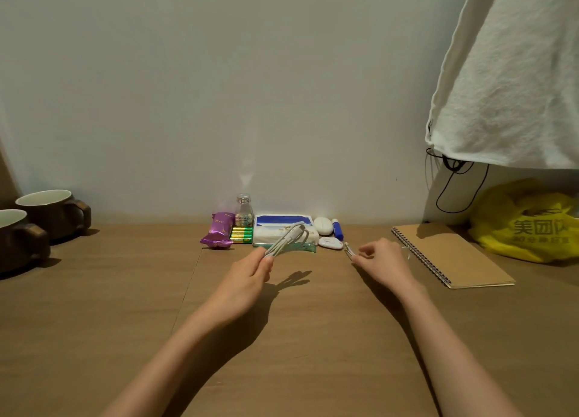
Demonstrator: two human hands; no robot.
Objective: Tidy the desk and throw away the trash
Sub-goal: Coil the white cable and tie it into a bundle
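Head view: left hand (250,272) pinches the folded white cable (289,236); right hand (380,260), fingers curled on its small white end piece (348,249), should keep loops snug.

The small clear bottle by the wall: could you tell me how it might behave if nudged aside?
The small clear bottle stands upright, tall for its narrow base, so a push near the cap would probably tip it. Its round body suggests it could then roll. It looks light, with the purple snack packet and batteries crowded against it.
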